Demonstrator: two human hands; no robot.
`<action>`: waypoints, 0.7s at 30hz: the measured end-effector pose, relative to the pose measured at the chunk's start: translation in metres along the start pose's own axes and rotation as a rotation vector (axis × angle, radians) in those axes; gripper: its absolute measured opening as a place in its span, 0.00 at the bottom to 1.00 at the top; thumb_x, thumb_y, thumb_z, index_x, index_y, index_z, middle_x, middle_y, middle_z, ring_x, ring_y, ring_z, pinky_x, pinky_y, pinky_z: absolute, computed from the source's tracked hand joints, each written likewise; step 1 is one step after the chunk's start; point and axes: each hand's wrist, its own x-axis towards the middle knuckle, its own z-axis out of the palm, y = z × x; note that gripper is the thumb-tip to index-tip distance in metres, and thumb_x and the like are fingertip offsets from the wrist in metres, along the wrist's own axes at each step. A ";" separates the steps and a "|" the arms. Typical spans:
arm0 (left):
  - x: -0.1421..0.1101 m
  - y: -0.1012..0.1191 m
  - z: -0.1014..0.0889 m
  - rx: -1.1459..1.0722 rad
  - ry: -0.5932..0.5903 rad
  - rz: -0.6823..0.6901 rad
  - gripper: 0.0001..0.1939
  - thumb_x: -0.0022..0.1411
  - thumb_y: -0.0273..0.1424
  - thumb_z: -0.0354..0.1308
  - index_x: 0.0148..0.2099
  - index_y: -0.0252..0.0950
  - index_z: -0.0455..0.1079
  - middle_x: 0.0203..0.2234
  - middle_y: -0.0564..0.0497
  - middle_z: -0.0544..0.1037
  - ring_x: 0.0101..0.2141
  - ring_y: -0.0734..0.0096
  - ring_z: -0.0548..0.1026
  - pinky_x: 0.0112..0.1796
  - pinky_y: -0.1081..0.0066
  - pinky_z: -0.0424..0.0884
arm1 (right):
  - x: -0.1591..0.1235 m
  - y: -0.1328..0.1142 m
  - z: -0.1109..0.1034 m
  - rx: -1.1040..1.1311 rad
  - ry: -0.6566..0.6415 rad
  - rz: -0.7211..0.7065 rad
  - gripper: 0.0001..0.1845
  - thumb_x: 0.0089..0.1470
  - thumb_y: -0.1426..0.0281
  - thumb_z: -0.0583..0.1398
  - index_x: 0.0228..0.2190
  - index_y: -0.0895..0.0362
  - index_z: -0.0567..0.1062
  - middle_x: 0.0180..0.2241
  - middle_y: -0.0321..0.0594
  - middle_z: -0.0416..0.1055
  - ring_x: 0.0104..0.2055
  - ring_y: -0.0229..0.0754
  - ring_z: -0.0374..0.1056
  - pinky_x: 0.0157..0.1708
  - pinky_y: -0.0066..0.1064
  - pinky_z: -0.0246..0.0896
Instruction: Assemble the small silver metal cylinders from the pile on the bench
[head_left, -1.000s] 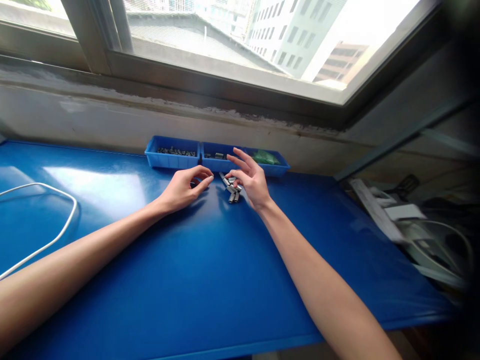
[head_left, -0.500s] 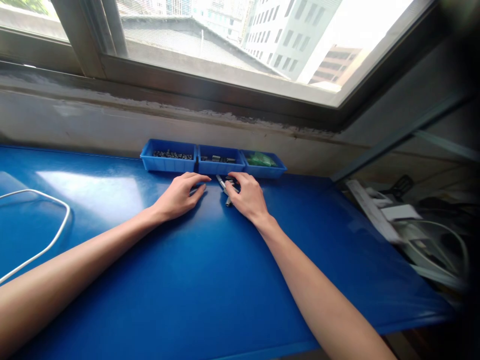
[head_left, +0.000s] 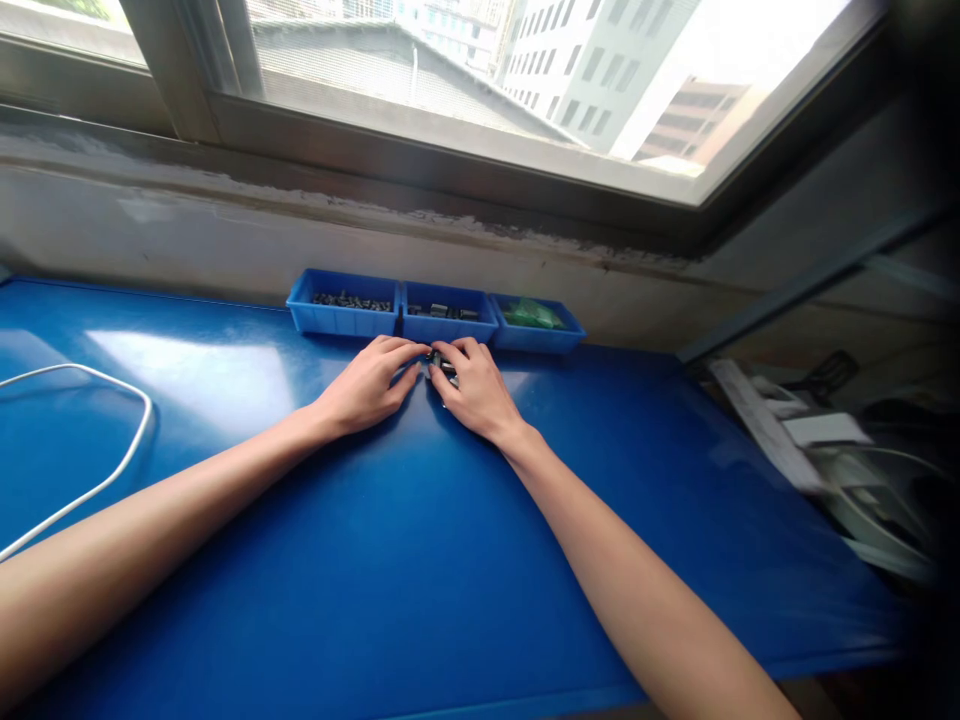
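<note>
Small dark and silvery metal parts (head_left: 444, 367) lie on the blue tabletop, bunched between my two hands and partly hidden by the right one. My right hand (head_left: 476, 392) is curled over them, its thumb and index finger bent around the near side of the bunch. From the left, my left hand (head_left: 371, 385) reaches the edge of the bunch with thumb and fingers apart; its fingertips come close to the right fingers. Nothing shows in the left hand's grasp. The exact kind of the parts is too small to make out.
Behind my hands stand three joined blue bins: one with small dark metal pieces (head_left: 351, 302), one with larger metal cylinders (head_left: 442, 311), one with green bags (head_left: 534, 314). A white cable (head_left: 124, 455) curves at left. Clutter (head_left: 832, 430) lies beyond the right table edge, beneath the window wall.
My right hand has shifted left together with the metal parts, closing the gap to my left hand. The view has turned slightly.
</note>
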 end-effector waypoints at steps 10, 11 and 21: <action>0.000 -0.004 0.000 0.010 -0.044 -0.019 0.21 0.71 0.29 0.49 0.63 0.34 0.66 0.56 0.42 0.76 0.58 0.58 0.72 0.59 0.59 0.69 | 0.002 0.009 -0.007 0.312 -0.013 -0.086 0.13 0.60 0.67 0.61 0.46 0.54 0.79 0.45 0.41 0.79 0.45 0.47 0.72 0.50 0.39 0.66; 0.000 -0.004 0.001 0.017 -0.059 -0.006 0.22 0.70 0.28 0.49 0.64 0.34 0.65 0.57 0.42 0.76 0.59 0.58 0.71 0.60 0.59 0.68 | 0.001 0.008 -0.009 0.297 0.043 -0.049 0.12 0.59 0.67 0.61 0.45 0.54 0.79 0.43 0.41 0.80 0.45 0.47 0.71 0.49 0.39 0.66; -0.001 -0.006 -0.001 0.004 -0.023 -0.006 0.14 0.68 0.31 0.54 0.50 0.37 0.79 0.42 0.45 0.82 0.44 0.59 0.78 0.47 0.63 0.73 | -0.002 0.010 -0.009 0.199 0.099 0.064 0.10 0.56 0.72 0.59 0.38 0.54 0.80 0.40 0.42 0.79 0.45 0.48 0.73 0.50 0.39 0.67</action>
